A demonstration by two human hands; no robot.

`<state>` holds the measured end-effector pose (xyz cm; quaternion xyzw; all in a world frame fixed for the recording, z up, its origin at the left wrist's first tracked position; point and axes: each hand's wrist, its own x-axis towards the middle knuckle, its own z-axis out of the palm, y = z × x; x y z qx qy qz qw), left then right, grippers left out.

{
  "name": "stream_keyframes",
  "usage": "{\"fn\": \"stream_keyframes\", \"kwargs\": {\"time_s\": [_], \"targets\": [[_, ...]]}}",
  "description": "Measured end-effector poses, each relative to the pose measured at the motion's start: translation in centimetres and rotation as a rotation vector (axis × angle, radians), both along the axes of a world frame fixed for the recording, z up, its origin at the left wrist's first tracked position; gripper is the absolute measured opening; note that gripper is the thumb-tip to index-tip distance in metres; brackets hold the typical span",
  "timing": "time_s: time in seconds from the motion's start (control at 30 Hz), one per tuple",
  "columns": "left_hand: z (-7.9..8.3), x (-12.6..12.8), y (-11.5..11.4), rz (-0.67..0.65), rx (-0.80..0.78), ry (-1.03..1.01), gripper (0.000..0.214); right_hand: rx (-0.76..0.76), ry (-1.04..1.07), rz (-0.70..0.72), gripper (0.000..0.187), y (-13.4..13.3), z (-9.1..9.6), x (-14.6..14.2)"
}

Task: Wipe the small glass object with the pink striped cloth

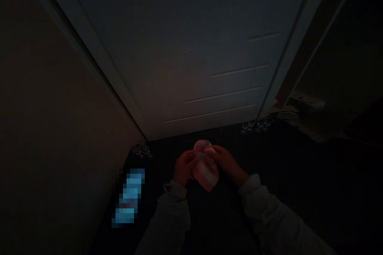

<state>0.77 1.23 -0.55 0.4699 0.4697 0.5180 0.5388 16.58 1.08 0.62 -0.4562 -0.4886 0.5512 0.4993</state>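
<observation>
The pink cloth (206,173) lies between our fingers: left hand (183,166) and right hand (227,162), each curled nearly closed, grip opposite sides. We should pinch lightly and evenly, limiting creases.

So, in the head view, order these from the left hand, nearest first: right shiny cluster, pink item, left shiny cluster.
1. Pink item: touching the left hand.
2. Left shiny cluster: on its left.
3. Right shiny cluster: beyond the right hand.
</observation>
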Motion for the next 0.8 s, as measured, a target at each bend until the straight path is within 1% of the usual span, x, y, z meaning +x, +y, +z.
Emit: {"fn": "stream_keyframes", "kwargs": {"time_s": [0.2, 0.47, 0.63, 0.8], "targets": [[0.21, -0.01, -0.12, -0.005, 0.002, 0.021, 0.03, 0.053, -0.067, -0.002, 0.025, 0.36, -0.41, 0.17], [-0.18, -0.11, -0.02, -0.019, -0.018, 0.057, 0.03, 0.093, -0.129, -0.009, 0.024, 0.32, -0.25, 0.25], [0.16, -0.09, -0.23, -0.011, -0.062, 0.085, 0.029, 0.092, -0.133, 0.01, 0.022, 0.15, 0.1, 0.22], [0.57, -0.03, -0.5, -0.033, -0.089, 0.092, 0.024, 0.098, -0.142, 0.014, 0.021, 0.24, -0.18, 0.23]]}}
